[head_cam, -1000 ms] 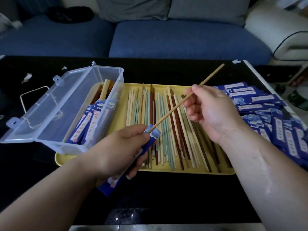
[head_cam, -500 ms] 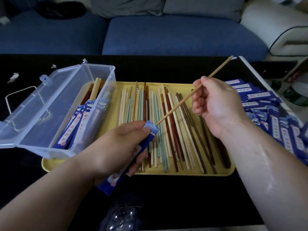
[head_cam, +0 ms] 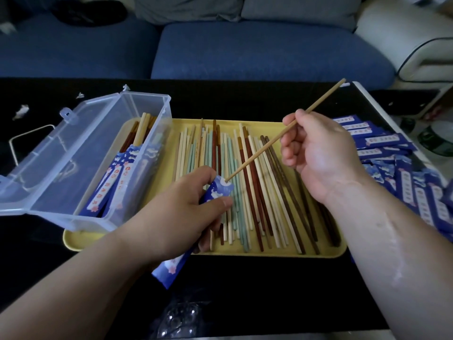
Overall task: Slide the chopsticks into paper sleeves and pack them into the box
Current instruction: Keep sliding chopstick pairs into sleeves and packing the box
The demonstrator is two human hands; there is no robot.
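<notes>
Black table — box of sleeved chopsticks

The paper sleeve is partly hidden by the left hand. Right of the right hand, the sleeve pile is cut off.

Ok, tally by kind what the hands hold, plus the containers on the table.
chopstick, in right hand: 1
paper sleeve, in left hand: 1
clear box: 1
yellow tray: 1
Total: 4
</notes>
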